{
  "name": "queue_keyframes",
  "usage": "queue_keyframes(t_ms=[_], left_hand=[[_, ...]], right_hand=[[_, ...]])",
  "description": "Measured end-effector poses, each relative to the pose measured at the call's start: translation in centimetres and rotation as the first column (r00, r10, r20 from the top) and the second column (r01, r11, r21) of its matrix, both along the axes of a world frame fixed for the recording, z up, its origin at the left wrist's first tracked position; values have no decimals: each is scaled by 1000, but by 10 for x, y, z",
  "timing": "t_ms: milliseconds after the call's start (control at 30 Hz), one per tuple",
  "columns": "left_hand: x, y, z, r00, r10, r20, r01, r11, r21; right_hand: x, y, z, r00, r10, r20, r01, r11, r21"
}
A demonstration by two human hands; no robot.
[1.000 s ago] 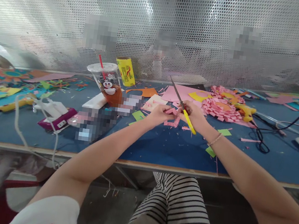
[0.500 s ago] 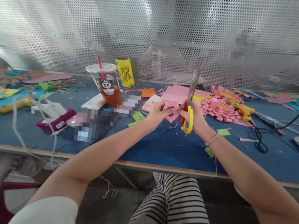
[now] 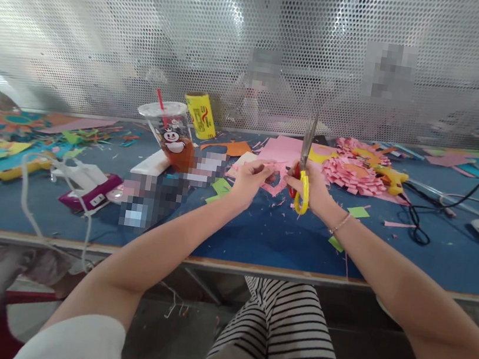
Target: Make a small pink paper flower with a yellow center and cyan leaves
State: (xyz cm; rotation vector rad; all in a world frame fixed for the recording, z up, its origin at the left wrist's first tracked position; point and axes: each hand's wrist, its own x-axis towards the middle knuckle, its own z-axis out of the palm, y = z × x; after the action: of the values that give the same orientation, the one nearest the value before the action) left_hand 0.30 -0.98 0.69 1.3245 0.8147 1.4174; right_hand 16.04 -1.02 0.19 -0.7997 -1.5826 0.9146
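Observation:
Scissors with red and yellow handles point up and away from me, their blades upright. My right hand is closed around them, its thumb and finger beside the pink paper. Fringed pink paper lies between the two hands, and my left hand pinches its left part. Behind it is a flat pink sheet. Pink fringed paper flowers with orange and yellow centres sit just right of my right hand.
On the blue table stand a drink cup and a yellow packet. Purple-white power strips, cables and glue guns lie at both sides. Paper scraps are scattered around. A perforated metal panel rises behind.
My left hand has shifted slightly left, its fingers bunching closer together. The pink paper between the hands has changed shape and shows more of its lower edge. The scissors have barely moved.

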Motion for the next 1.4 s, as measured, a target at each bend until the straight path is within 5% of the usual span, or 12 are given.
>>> queue_keyframes(t_ms=[467,1200,1400], left_hand=[[-3,-2,4,983,76,-167,-70,997,41],[-2,-5,6,986,43,-163,-40,999,18],[-1,-2,3,992,17,-125,-17,1000,4]], right_hand=[[1,0,4,998,-3,56,6,998,-59],[11,2,6,972,7,236,-4,1000,-11],[3,-5,10,989,-5,150,13,999,-53]])
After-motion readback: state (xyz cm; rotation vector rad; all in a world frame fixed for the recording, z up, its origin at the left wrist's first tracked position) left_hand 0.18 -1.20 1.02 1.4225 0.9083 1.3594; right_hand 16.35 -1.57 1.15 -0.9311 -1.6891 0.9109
